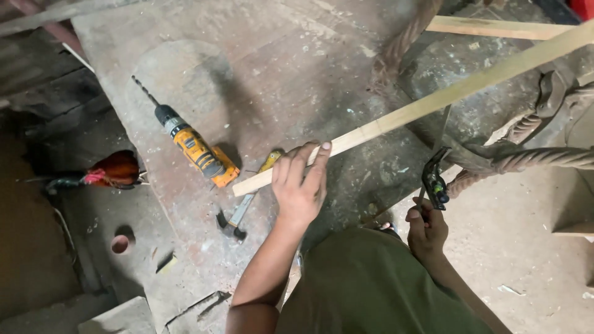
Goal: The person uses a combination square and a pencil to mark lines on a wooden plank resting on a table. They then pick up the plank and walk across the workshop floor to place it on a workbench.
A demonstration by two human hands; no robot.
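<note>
While the long wooden strip (427, 104) runs slantwise from the middle of the head view up to the right edge, it leaves most of the dusty tabletop (278, 68) bare above and to its left, with open room there. Its lower end lies over the tabletop close to a hammer (242, 209), whose yellow handle passes just under the strip's tip. An orange cordless drill (197, 150) with a long bit lies to the left, apart from the strip. On the right the space is tight: twisted, rope-like carved furniture rails (538, 159) crowd under the strip's far half, and a second pale strip (495, 27) lies near the top edge.

The strip is pale, thin, straight and square-edged, clean against the grey surface.

The left hand (301, 184) grips the strip close to its lower end, fingers curled over the top edge and thumb beneath. The right hand (426, 230) is closed around the handle of a black clamp-like tool (435, 179) with a thin metal bar, held just below the strip beside the carved rails. A person's olive-clad lap fills the bottom of the view.
</note>
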